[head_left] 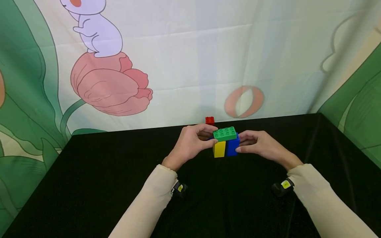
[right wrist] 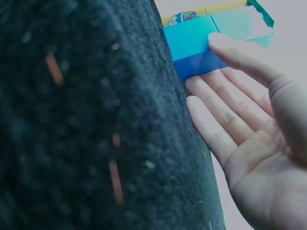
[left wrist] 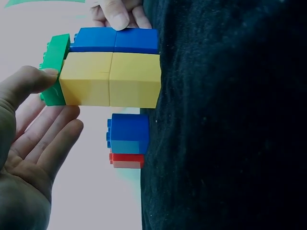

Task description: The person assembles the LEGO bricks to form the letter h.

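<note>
My left hand [head_left: 189, 142] pinches a green studded brick [head_left: 224, 134] between thumb and fingers. That brick lies across the top of two yellow bricks [left wrist: 111, 79], stacked one on the other. Beside them stands a stack of two blue bricks [head_left: 233, 147]; in the left wrist view a narrow gap with a stud shows between it and the tilted green brick. My right hand [head_left: 263, 143] holds the blue stack at its right side, its thumb on the near face and its fingers behind. A printed picture [right wrist: 184, 18] shows on a yellow brick in the right wrist view.
Behind the stacks, a red brick [head_left: 209, 120] stands near the table's back edge. Another blue brick [left wrist: 128, 133] appears beside the red one in the left wrist view. Black cloth covers the table [head_left: 119, 185], and a printed curtain [head_left: 184, 66] hangs behind it.
</note>
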### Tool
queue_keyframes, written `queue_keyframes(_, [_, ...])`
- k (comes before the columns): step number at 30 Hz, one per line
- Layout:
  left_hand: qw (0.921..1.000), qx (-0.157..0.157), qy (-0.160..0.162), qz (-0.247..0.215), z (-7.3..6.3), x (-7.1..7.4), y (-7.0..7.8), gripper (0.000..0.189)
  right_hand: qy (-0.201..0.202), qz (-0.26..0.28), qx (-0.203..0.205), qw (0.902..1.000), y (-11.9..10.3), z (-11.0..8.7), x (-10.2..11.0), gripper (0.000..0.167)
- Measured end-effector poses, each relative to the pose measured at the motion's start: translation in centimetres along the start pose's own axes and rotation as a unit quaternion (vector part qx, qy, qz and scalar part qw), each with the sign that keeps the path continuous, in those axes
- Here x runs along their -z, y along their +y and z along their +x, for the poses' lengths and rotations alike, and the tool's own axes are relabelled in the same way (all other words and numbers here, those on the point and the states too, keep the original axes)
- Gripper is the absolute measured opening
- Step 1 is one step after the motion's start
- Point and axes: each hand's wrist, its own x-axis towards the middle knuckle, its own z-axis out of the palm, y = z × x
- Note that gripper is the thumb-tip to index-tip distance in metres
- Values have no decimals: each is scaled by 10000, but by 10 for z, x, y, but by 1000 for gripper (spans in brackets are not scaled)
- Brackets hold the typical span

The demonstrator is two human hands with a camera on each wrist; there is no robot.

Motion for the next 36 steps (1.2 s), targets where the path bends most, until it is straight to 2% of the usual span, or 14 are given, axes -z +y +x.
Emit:
queue_keyframes(7, [9999, -47, 11, -93, -1, -1, -2, 33, -37, 37, -27, 10000, 1, 1, 1, 48])
queue_keyframes(19, [10000, -88, 0, -16, 0, -1, -2, 33, 69, -227, 87, 9997, -4, -1, 3, 46])
queue_keyframes(27, [9999, -118, -7, 70, 0, -1, -1, 34, 33, -180, 51, 9998, -5, -3, 6, 46])
queue_keyframes(33, [9998, -124, -7, 148, 0, -1, -2, 33, -144, -40, -112, 9998, -6, -3, 11, 59])
queue_keyframes(36, [9998, -144, -20, 153, 0, -1, -2, 33, -23, -24, -104, 9999, -10, -5, 14, 63])
